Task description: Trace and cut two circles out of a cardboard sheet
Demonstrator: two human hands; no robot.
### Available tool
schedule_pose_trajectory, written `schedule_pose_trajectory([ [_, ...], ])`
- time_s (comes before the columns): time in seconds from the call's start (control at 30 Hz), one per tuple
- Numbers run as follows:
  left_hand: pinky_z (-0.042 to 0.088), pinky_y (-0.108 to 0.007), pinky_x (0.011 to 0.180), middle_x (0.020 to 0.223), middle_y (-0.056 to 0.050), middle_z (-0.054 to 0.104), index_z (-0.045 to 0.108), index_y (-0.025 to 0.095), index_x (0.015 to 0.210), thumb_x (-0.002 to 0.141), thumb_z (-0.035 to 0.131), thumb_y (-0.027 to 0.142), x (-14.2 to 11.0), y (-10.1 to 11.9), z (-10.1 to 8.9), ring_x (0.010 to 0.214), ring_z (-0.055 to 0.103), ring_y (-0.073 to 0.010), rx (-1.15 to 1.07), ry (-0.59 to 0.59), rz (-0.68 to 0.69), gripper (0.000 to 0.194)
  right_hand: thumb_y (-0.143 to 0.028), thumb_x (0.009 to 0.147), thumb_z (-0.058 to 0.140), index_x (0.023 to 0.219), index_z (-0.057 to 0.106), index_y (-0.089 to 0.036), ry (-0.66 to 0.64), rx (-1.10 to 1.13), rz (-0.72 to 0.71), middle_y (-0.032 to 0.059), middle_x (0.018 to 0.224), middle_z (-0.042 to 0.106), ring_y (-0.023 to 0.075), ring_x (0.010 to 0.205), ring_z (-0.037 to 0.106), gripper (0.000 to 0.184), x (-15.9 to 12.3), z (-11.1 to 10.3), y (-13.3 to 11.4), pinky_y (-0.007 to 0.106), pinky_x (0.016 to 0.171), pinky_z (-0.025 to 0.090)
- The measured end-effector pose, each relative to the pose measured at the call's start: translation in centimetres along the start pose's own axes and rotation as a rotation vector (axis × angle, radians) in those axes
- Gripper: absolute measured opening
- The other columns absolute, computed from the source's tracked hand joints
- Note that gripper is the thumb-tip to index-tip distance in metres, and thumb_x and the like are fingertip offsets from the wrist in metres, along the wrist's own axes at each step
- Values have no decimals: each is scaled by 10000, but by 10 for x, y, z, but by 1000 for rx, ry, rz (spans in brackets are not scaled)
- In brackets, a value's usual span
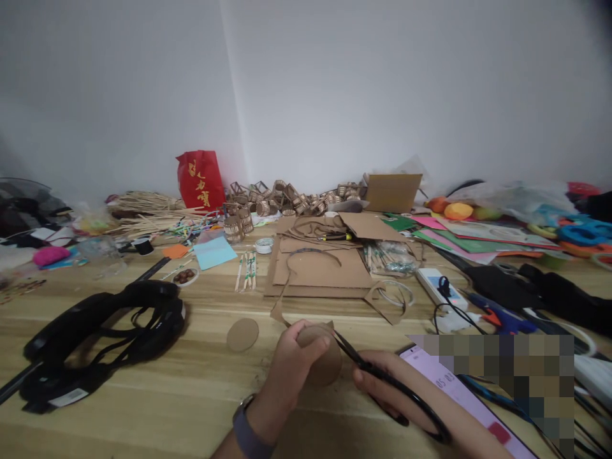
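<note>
My left hand [289, 370] pinches a round piece of brown cardboard [325, 364] near the front of the wooden table [191, 306]. My right hand [396, 389] grips black scissors [382, 376], whose blades touch the cardboard's upper right edge. A thin cardboard offcut strip [280, 306] trails up and left from the piece. A finished cardboard disc [242, 334] lies flat on the table just left of my left hand. A watch sits on my left wrist.
Flat cardboard sheets [320, 268] lie behind my hands. A black headset with straps [105, 331] lies to the left. A phone [459, 389], power strip [440, 287], cables and glue gun [497, 317] are on the right. Small woven baskets [282, 199], a red bag [198, 178] and coloured paper [459, 242] stand farther back.
</note>
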State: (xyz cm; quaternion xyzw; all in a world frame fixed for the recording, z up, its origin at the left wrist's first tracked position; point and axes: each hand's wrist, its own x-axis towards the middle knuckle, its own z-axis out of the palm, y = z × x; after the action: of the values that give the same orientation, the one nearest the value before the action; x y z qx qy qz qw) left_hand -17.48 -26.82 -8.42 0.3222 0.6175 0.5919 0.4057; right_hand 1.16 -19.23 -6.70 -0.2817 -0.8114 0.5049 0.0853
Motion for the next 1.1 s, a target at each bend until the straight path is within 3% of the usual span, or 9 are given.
schedule_pose_trajectory([
  [0.2, 513, -357, 867, 1043, -84, 784, 728, 164, 1046, 605, 788, 366, -1, -5, 3, 1014, 679, -302, 77, 1, -70, 489, -929, 857, 398, 747, 471, -236, -50, -32, -49, -72, 534, 401, 99, 441, 360, 705, 11, 3, 25, 236, 398, 240],
  [0.37, 516, -350, 822, 939, -52, 781, 752, 161, 999, 624, 778, 354, -3, -4, 4, 945, 678, -281, 124, -102, -111, 422, -924, 863, 407, 788, 490, -237, -50, -23, -57, -84, 526, 396, 98, 430, 364, 696, 15, 7, 36, 228, 390, 249],
  [0.57, 490, -335, 775, 856, -39, 739, 748, 162, 903, 612, 755, 401, 0, -8, 3, 876, 634, -252, 96, -124, -69, 376, -981, 808, 381, 793, 488, -230, -25, 43, -88, -60, 573, 451, 109, 468, 403, 759, 11, 9, 25, 228, 424, 295],
  [0.77, 488, -331, 771, 854, -33, 737, 747, 167, 897, 601, 778, 394, -1, -10, 5, 880, 632, -252, 64, -139, -81, 374, -931, 859, 405, 820, 576, -225, 39, 40, -184, -7, 641, 528, 153, 540, 447, 727, 6, 9, 13, 270, 449, 346],
  [0.93, 479, -335, 788, 862, -33, 740, 732, 182, 905, 572, 777, 413, -4, -9, 5, 895, 637, -262, 32, -105, -94, 408, -910, 880, 403, 945, 680, -177, 43, -21, -217, 64, 829, 674, 195, 681, 565, 787, 7, 9, 15, 276, 573, 474],
  [1.03, 479, -341, 790, 847, -33, 730, 730, 180, 902, 564, 777, 419, -4, -7, 5, 885, 637, -263, 39, -102, -86, 417, -909, 887, 385, 936, 674, -186, 45, -5, -237, 48, 794, 654, 204, 694, 570, 780, 7, 10, 13, 302, 638, 495],
  [1.1, 481, -343, 781, 833, -33, 723, 730, 178, 884, 574, 768, 422, -4, -6, 5, 875, 635, -263, 49, -123, -78, 397, -909, 892, 370, 900, 639, -200, 41, 21, -220, 5, 685, 577, 182, 611, 508, 759, 6, 11, 10, 291, 569, 447],
])
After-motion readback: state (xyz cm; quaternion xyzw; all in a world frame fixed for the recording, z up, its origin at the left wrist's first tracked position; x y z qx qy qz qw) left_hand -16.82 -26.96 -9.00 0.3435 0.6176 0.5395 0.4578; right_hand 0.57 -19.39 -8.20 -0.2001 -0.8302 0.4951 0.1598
